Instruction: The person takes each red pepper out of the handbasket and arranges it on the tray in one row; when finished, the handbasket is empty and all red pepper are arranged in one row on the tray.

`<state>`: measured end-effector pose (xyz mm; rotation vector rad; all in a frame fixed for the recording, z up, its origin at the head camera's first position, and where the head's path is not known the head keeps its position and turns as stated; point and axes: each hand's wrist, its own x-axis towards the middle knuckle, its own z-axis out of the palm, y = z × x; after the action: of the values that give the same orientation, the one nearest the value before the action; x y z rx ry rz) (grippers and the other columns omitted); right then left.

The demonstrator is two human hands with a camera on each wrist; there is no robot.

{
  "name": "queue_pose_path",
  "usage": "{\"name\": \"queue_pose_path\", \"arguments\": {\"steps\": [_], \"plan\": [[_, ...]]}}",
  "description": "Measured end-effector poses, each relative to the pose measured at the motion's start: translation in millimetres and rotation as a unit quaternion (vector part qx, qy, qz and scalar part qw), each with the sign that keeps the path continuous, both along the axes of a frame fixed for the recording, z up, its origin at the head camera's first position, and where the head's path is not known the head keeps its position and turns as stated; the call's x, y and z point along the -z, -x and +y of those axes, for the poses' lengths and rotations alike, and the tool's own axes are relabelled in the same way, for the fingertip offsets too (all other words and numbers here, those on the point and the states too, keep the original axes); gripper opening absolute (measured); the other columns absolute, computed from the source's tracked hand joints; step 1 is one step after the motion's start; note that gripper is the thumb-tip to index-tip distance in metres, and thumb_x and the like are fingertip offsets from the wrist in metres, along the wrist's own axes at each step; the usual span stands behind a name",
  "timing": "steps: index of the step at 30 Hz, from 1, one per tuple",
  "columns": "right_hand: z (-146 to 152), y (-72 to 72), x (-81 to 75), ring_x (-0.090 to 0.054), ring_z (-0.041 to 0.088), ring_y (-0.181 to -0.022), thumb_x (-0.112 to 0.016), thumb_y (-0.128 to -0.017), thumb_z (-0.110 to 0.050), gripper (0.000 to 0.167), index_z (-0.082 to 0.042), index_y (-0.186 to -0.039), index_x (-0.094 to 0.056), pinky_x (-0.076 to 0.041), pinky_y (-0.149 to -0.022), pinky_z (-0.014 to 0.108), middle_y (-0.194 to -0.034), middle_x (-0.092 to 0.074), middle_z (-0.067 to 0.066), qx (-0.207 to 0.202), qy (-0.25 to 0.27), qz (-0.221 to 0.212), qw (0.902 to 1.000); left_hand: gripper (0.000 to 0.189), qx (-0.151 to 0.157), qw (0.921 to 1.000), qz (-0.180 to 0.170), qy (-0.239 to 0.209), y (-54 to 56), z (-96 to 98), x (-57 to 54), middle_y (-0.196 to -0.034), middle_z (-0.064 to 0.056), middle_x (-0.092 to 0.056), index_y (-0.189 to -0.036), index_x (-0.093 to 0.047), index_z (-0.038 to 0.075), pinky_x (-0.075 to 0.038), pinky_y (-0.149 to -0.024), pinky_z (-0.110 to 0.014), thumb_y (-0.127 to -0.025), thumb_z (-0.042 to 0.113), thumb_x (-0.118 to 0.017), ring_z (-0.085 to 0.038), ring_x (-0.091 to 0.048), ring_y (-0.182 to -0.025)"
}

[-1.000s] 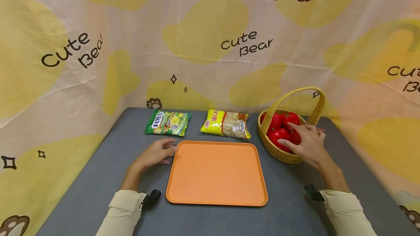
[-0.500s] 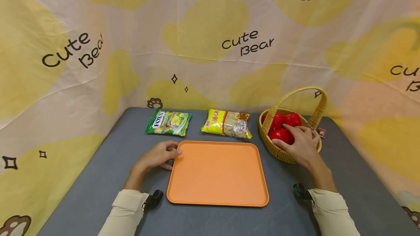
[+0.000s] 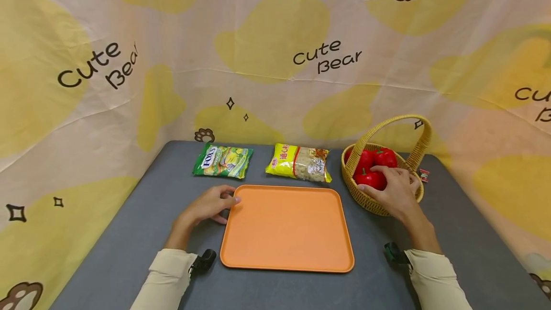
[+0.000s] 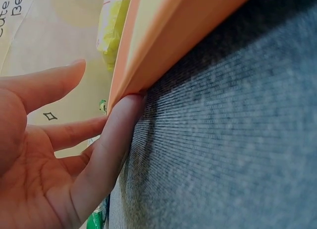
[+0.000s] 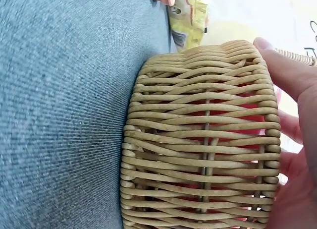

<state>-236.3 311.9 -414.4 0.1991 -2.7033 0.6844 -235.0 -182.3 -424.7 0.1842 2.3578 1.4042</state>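
A printed cloth (image 3: 258, 37) hangs behind the table (image 3: 284, 292). The tray (image 3: 288, 228) lies flat on the table. The basket (image 3: 365, 201) stands upright at right, holding red peppers (image 3: 386, 158). The yellow bag (image 3: 299, 162) and green bag (image 3: 223, 161) lie beyond the tray, apart. The left hand (image 3: 211, 204) touches the tray's left rim, fingers apart. The right hand (image 3: 397, 194) extends into the basket, thumb and fingers around the front pepper (image 3: 368, 180); whether they clamp it cannot be told. A packet (image 3: 424, 175) lies just right of the basket.

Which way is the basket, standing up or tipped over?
Upright: the basket sits on the table with its handle arching above the red peppers inside.
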Motion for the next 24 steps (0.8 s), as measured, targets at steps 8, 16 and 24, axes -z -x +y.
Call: {"name": "queue_pose_path", "arguments": {"steps": [8,16,24], "plan": [[2,-2.7,-9.5,-0.038,0.055,-0.126,-0.083,-0.089,-0.043,0.063,-0.003,-0.132,-0.061,-0.02,-0.098,0.078,-0.138,-0.057,0.032,-0.001,0.031,0.0,0.9995,0.066,-0.004,1.0,0.004,-0.004,0.0,-1.7,2.1,-0.131,-0.024,-0.059,-0.153,-0.044,-0.008,-0.067,-0.067,-0.042,-0.105,0.03,-0.067,-0.025,-0.071,-0.102],[12,-18.9,-40.8,-0.042,0.051,-0.132,-0.081,-0.092,-0.044,0.078,-0.004,-0.151,-0.05,-0.045,-0.099,0.075,-0.148,-0.052,0.028,-0.031,0.075,-0.074,0.994,0.065,-0.004,0.9999,-0.001,-0.014,2.0,-1.3,3.2,-0.129,-0.023,-0.061,-0.153,-0.044,-0.008,-0.067,-0.067,-0.042,-0.104,0.028,-0.068,-0.024,-0.071,-0.1],[19,-39.1,-69.9,-0.065,0.044,-0.115,-0.08,-0.093,-0.047,0.089,-0.011,-0.164,-0.04,-0.059,-0.083,0.038,-0.147,-0.055,0.027,-0.037,0.071,-0.129,0.9885,0.063,-0.007,0.9999,-0.002,-0.015,1.9,-1.2,2.6,-0.125,-0.022,-0.061,-0.152,-0.045,-0.008,-0.067,-0.068,-0.041,-0.103,0.025,-0.068,-0.023,-0.071,-0.098]]}}
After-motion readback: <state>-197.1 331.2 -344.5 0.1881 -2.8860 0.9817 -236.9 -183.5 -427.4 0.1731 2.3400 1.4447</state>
